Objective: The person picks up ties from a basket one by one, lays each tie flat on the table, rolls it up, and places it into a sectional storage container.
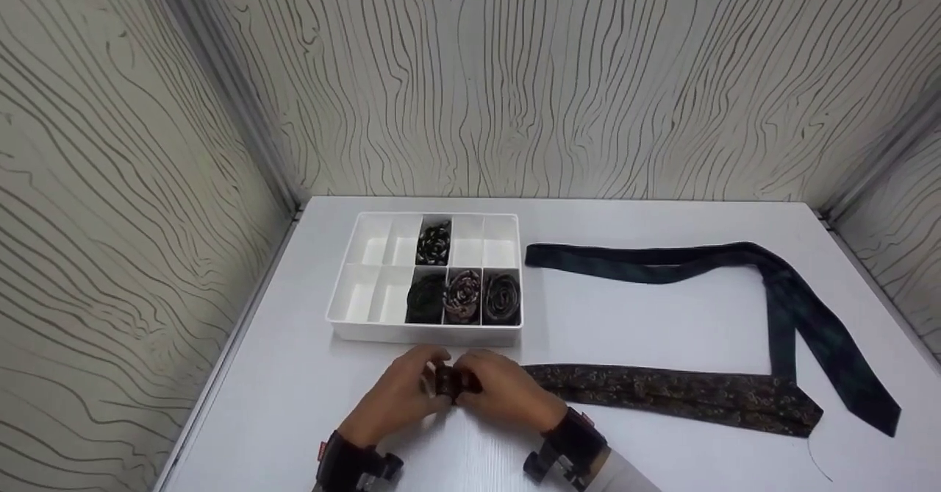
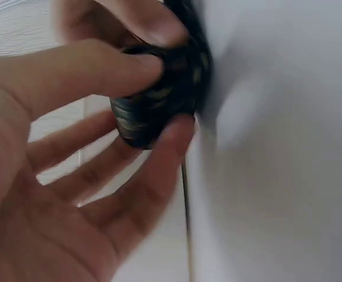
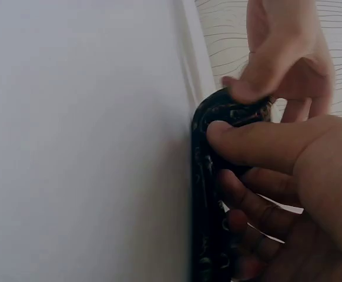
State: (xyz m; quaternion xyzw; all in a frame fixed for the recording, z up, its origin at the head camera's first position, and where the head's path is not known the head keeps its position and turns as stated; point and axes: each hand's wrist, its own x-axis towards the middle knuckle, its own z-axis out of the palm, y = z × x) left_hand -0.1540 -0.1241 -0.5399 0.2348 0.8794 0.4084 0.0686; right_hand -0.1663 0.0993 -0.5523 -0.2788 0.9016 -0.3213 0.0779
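Observation:
A dark brown paisley necktie point(image 1: 684, 398) lies stretched across the table, its left end wound into a small roll point(image 2: 153, 100). My left hand point(image 1: 401, 393) pinches the roll between thumb and fingers from the left. From the other side, my right hand point(image 1: 507, 393) grips it, with the thumb point(image 3: 235, 141) against its coiled side. In the right wrist view, the flat length of the tie trails from the roll along the tabletop. The hands cover part of the roll in the head view.
Just beyond my hands stands a white divided box point(image 1: 426, 334), with rolled ties point(image 1: 463, 295) in several compartments and others bare. A dark green necktie point(image 1: 783, 293) lies bent at the right, one end beside the paisley tie's pointed tip. Patterned walls point(image 1: 470, 80) enclose the table.

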